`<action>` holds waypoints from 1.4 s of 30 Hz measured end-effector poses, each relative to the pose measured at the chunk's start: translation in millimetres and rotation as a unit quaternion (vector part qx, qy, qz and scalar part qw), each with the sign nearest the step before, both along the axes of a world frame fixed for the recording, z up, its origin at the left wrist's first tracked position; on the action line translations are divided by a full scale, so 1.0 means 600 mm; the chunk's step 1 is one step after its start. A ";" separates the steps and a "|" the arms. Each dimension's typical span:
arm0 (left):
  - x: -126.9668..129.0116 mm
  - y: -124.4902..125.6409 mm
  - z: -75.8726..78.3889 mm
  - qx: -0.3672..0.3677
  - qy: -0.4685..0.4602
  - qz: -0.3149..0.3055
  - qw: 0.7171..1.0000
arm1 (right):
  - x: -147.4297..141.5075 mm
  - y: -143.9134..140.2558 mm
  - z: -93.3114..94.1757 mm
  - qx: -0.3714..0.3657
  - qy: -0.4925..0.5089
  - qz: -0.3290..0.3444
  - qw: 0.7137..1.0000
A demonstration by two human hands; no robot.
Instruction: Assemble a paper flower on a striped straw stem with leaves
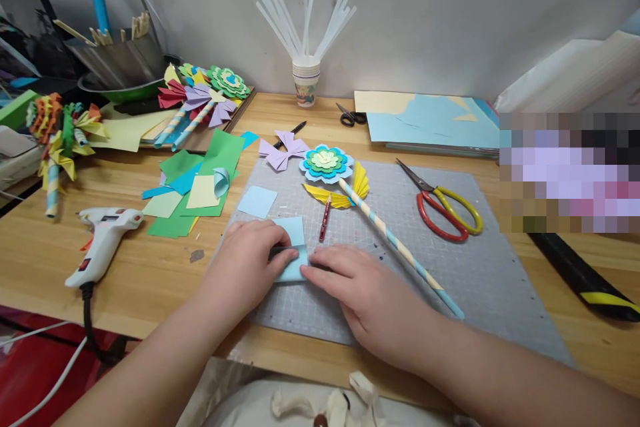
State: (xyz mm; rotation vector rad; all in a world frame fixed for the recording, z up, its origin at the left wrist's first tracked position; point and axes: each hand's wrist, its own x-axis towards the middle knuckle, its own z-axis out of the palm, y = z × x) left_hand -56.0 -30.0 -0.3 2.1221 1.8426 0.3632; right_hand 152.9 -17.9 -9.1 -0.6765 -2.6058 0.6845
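My left hand [250, 260] and my right hand [350, 283] both press on a light blue paper square [294, 235] lying on the grey cutting mat [470, 267]. The left fingers pinch a fold in the paper; the right fingertips hold its lower edge flat. Just beyond lie a red pen [325, 217], a second light blue square [257, 201] and a paper flower [326, 163] with yellow leaves on a striped paper stem [395, 243]. A purple paper bow [283, 150] sits at the mat's far edge.
Red-and-yellow scissors [445, 210] lie on the mat's right side. A white glue gun [103, 240] lies at the left, with green paper scraps [197, 183] beside it. A cup of white sticks [306, 80], black scissors [351, 117], stacked paper sheets [425, 123] and finished flowers [200, 97] stand at the back.
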 end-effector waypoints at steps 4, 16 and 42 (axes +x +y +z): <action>-0.001 -0.002 -0.002 0.006 0.002 0.004 1.000 | 0.000 -0.002 0.002 0.006 -0.013 0.006 1.000; -0.006 -0.011 -0.010 0.015 -0.027 0.019 0.999 | 0.001 -0.023 0.005 0.036 -0.106 0.013 0.994; -0.005 -0.004 -0.015 0.020 -0.011 0.068 0.997 | -0.004 -0.028 0.000 0.015 -0.132 0.001 0.991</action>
